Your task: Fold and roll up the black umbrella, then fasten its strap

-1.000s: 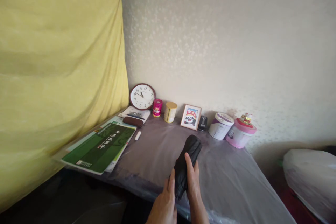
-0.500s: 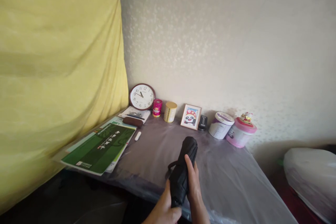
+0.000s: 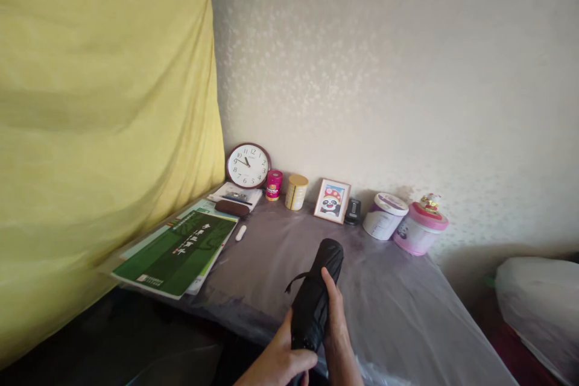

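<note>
Black umbrella (image 3: 312,300): folded, held between both hands over the surface (image 3: 398,313).
Left hand (image 3: 284,354): fingers wrapped around its lower end.
Right hand (image 3: 335,318): fingers pressing its right side.
Strap (image 3: 296,278): sticks out loose; folds could spread if either grip eases.
Hidden: most fingertips; the handle, behind the left hand.

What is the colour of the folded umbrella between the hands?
The folded umbrella is black, in the head view.
</note>
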The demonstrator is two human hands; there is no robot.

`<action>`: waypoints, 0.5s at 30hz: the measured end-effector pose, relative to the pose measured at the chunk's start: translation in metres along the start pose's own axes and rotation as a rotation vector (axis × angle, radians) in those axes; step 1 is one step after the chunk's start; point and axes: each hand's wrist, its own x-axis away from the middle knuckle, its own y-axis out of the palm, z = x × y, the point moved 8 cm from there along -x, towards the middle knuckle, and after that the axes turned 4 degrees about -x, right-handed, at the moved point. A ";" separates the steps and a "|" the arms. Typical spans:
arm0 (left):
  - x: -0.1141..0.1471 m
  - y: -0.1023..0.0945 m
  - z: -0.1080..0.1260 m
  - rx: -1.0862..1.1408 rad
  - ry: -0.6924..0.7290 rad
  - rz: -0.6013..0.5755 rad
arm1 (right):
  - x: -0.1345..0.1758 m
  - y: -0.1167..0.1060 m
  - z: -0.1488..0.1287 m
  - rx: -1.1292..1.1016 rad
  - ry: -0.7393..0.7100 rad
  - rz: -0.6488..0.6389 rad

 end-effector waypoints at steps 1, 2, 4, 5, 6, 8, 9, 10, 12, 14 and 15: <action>-0.001 -0.002 -0.002 -0.025 0.018 0.034 | 0.000 0.001 0.000 0.024 0.009 -0.010; -0.003 -0.005 -0.005 -0.084 0.035 0.080 | 0.000 0.002 0.000 0.058 0.005 -0.019; -0.005 -0.011 -0.012 -0.305 0.063 0.174 | -0.001 0.002 -0.003 0.118 -0.057 -0.005; -0.006 -0.014 -0.013 -0.461 0.101 0.223 | -0.001 0.002 -0.004 0.138 -0.084 0.007; -0.005 -0.016 -0.013 -0.617 0.120 0.270 | -0.001 0.003 -0.004 0.149 -0.095 0.012; -0.004 -0.019 -0.014 -0.858 0.092 0.328 | 0.000 0.005 0.000 0.139 -0.078 0.011; -0.003 -0.021 -0.014 -0.924 0.055 0.339 | 0.001 0.005 0.002 0.122 -0.063 0.010; -0.001 -0.022 -0.011 -0.951 0.030 0.345 | 0.002 0.006 0.004 0.102 -0.045 0.012; 0.003 -0.021 -0.002 -0.886 0.043 0.322 | 0.004 0.004 0.007 0.063 -0.005 0.018; 0.005 -0.017 0.002 -0.652 0.047 0.237 | 0.004 0.003 0.010 0.023 0.044 0.010; 0.005 -0.013 -0.001 -0.478 0.000 0.163 | 0.004 0.002 0.011 0.003 0.067 -0.003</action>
